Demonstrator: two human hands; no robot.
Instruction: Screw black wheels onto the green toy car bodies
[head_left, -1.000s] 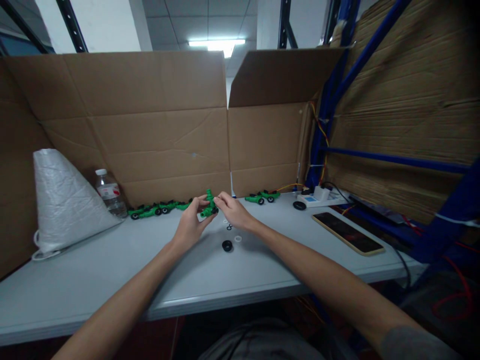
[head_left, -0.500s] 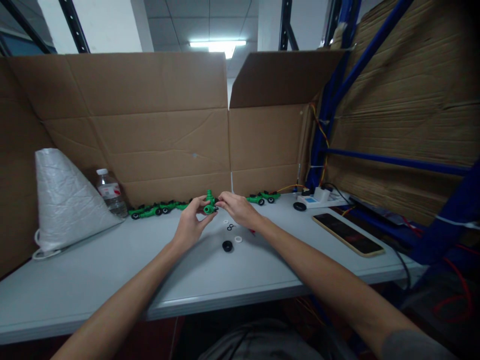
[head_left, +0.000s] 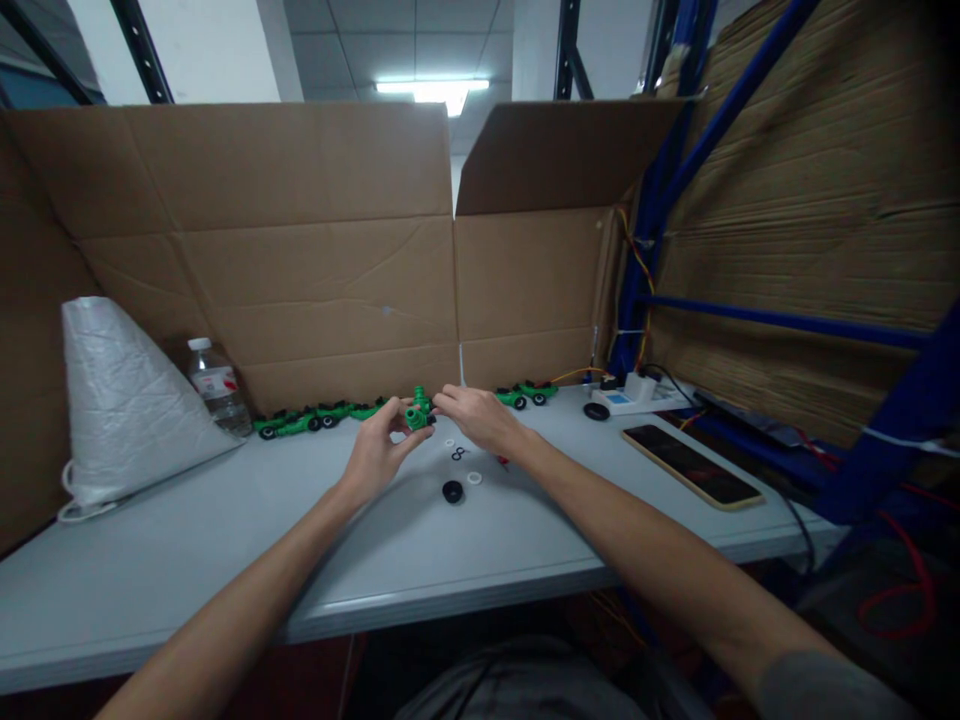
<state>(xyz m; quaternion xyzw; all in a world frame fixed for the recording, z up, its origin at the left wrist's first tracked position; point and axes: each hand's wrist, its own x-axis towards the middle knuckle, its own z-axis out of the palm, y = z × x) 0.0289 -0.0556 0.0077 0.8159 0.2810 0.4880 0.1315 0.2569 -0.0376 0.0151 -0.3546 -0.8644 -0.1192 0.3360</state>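
A green plastic part [head_left: 417, 412] with a round opening is held above the table by my left hand [head_left: 377, 447], thumb below and fingers behind it. At its right side my right hand [head_left: 476, 415] has its fingers pinched together; what they hold, if anything, is too small to make out. Below the hands lie a black round cap [head_left: 452, 491], a white ring [head_left: 474, 478], small black rings [head_left: 458, 454] and a smaller white ring [head_left: 449, 442]. A small red piece [head_left: 502, 461] shows beside my right wrist.
Green toy-like pieces with black wheels [head_left: 289, 424] line the back of the table [head_left: 375, 560]. A silvery bag [head_left: 127, 410] and bottle [head_left: 219, 385] stand left. A phone [head_left: 690, 465], black disc [head_left: 596, 411] and power strip [head_left: 649, 398] lie right.
The green part has turned slightly in my left hand. My right hand stays close beside it, its fingers a little shifted. The whole view has moved slightly.
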